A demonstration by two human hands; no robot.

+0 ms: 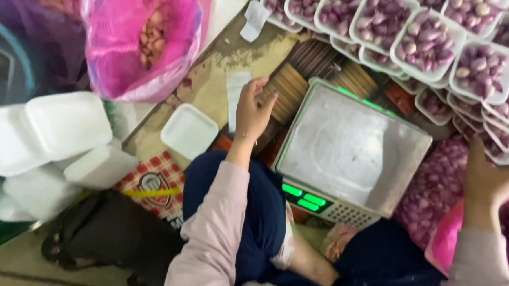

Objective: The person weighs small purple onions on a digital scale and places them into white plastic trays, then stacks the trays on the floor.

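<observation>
- The left hand (252, 111) is raised over the mat just left of the scale (353, 151), fingers loosely curled and slightly apart, gripping nothing that can be seen; its fingertips lie near a white paper strip (234, 95).
- The right hand (491, 175) reaches to the far right, palm turned away, fingers spread wide against the lowest trays of shallots (425, 44); whether it has hold of one cannot be told, since the fingertips blur into the stack.
- The scale sits between the two hands, its steel pan bare, green digits lit on the near face.
- The filled trays stand stacked in overlapping rows behind and right of the scale, crowding its far right corner.
- A heap of loose shallots (435, 187) lies just right of the scale, below the right hand, spilling from a pink bag (444, 240) at the right wrist.
- A single empty foam tray (189, 131) lies on the mat left of the left hand, apart from it.
- A pile of empty foam trays (45, 143) rests further left, well apart from both hands.
- A second pink bag (144, 33) holding pale peeled cloves stands at top left, beyond the single tray.
- A dark bag (107, 231) lies on the floor by the left elbow, beside a red checked sheet (154, 181).
- The person's knees in dark cloth fill the space in front of the scale.
</observation>
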